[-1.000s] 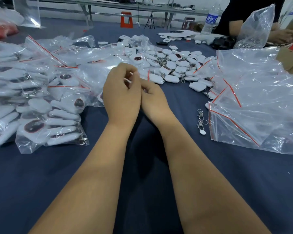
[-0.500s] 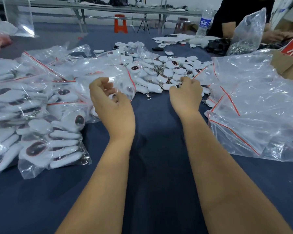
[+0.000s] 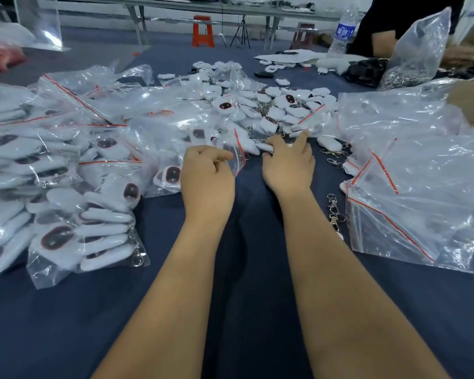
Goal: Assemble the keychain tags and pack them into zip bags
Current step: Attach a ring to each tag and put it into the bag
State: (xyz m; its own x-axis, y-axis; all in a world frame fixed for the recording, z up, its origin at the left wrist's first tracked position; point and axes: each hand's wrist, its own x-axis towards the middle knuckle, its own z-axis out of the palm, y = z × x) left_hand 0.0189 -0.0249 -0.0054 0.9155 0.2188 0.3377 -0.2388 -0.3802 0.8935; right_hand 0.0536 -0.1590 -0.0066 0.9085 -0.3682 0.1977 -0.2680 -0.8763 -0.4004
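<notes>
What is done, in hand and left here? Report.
Done: filled zip bags of white tags piled at the left. In hand: the left hand pinches an open zip bag; the right hand reaches into the loose tags. Left: that loose pile, spare clasps and empty bags on the right.

Two hands reach over the counter (image 3: pixel 244 269): the left hand (image 3: pixel 206 179) and the right hand (image 3: pixel 288 166). One water bottle (image 3: pixel 343 31) stands far right, and one orange stool (image 3: pixel 202 31) stands beyond the counter. Two loose metal clasps (image 3: pixel 334 212) lie near right. The filled zip bags (image 3: pixel 88 236) on the left, the empty zip bags (image 3: pixel 422 187) on the right and the loose white tags (image 3: pixel 271 110) in the far middle are too many and too overlapped to count.
</notes>
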